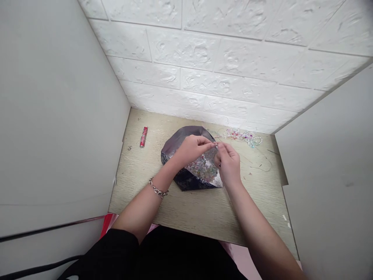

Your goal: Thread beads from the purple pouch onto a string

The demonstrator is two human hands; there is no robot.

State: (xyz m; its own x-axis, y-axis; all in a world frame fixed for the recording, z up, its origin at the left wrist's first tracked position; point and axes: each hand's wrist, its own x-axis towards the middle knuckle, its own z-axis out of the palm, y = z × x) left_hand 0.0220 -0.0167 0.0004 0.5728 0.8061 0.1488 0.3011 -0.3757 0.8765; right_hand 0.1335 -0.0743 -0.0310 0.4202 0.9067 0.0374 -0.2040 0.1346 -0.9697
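Note:
Both my hands meet above a dark octagonal tray [186, 182] full of small mixed-colour beads [204, 169]. My left hand [190, 149], with a chain bracelet on its wrist, is closed in a pinch on something tiny at its fingertips. My right hand [227, 161] is also closed, its fingertips touching those of the left. What they pinch is too small to name; a thin thread [259, 163] seems to run off to the right.
A beaded piece [241, 136] in pink and pale colours lies at the back of the wooden table [204, 214], near the white brick wall. A small red tube [143, 137] lies at the back left. White panels close in both sides.

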